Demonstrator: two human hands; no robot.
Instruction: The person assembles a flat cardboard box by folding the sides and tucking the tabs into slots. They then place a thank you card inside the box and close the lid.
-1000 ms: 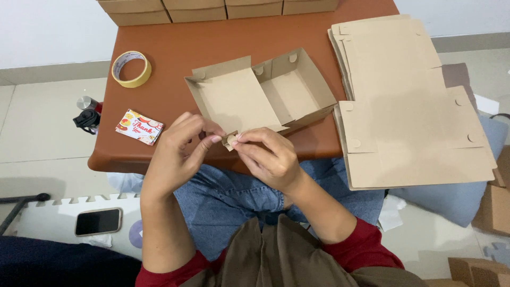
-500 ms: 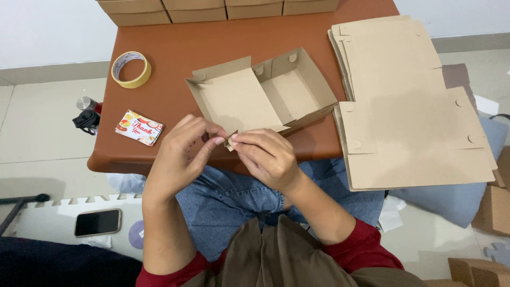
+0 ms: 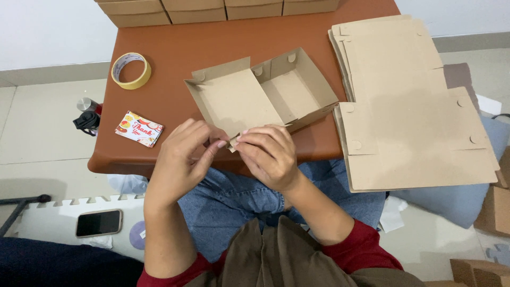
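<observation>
Box: a brown cardboard box point(image 3: 263, 98) sits half folded at the near edge of the worktop, right in front of the person. It is open on top, with thin flat walls, a smooth floor and small round tabs along the edges.
Flap: the near corner of the box ends in a small pointed flap point(image 3: 234, 143) that sticks out over the worktop edge.
Left hand: the left hand point(image 3: 183, 159) is curled almost shut, and its thumb and finger pinch the flap.
Right hand: the right hand point(image 3: 268, 154) is curled narrow too. Its fingertips press the same flap from the other side; the fingers hide the flap, so how it bends is hard to tell.
Worktop: the worktop point(image 3: 186, 45) is reddish brown, smooth and rounded at the corners.
Cards: a small stack of bright printed cards point(image 3: 139, 128) lies to the left.
Tape: a yellow tape roll point(image 3: 130, 70) lies farther back.
Flat sheets: a pile of flat cardboard sheets point(image 3: 409, 106) lies to the right, hanging over the edge.
Far boxes: finished brown boxes point(image 3: 218, 8) line the far edge.
</observation>
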